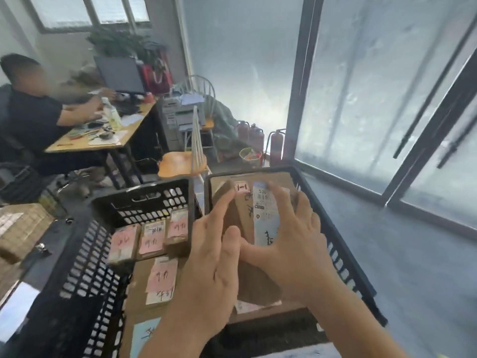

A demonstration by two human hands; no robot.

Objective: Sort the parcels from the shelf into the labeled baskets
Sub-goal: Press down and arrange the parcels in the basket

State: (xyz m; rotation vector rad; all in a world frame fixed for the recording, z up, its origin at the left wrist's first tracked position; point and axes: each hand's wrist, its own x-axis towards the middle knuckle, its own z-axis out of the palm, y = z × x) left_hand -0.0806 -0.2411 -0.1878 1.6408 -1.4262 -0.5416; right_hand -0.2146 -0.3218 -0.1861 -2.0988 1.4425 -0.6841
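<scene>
We hold one brown cardboard parcel (238,215) between both hands over the right-hand black basket (343,244): our left hand (214,257) lies flat along its left face with straight fingers pressing the cardboard, and our right hand (291,236) spreads over the white shipping label (265,215) on its top, fingers splayed and thumb tucked against the near side. Neither hand curls tightly round the box; it is squeezed between them. The parcel sits tilted, its far end carrying a small red-and-white sticker (242,187), and beneath it another flat carton (258,307) lies on the basket floor.

Far left, a seated person (38,112) works at a wooden desk (103,140) with a dark monitor (120,73). Near us on the left are stacked cardboard boxes (20,228). Next comes the left black basket (85,254), which holds several small parcels with pink handwritten labels (152,236), three standing in a row and more lying flat nearer us. Between the baskets and the desk stands a wooden chair (183,161). Behind it are red fire extinguishers (276,146). At right, frosted glass doors (374,99) meet a grey floor (413,254).
</scene>
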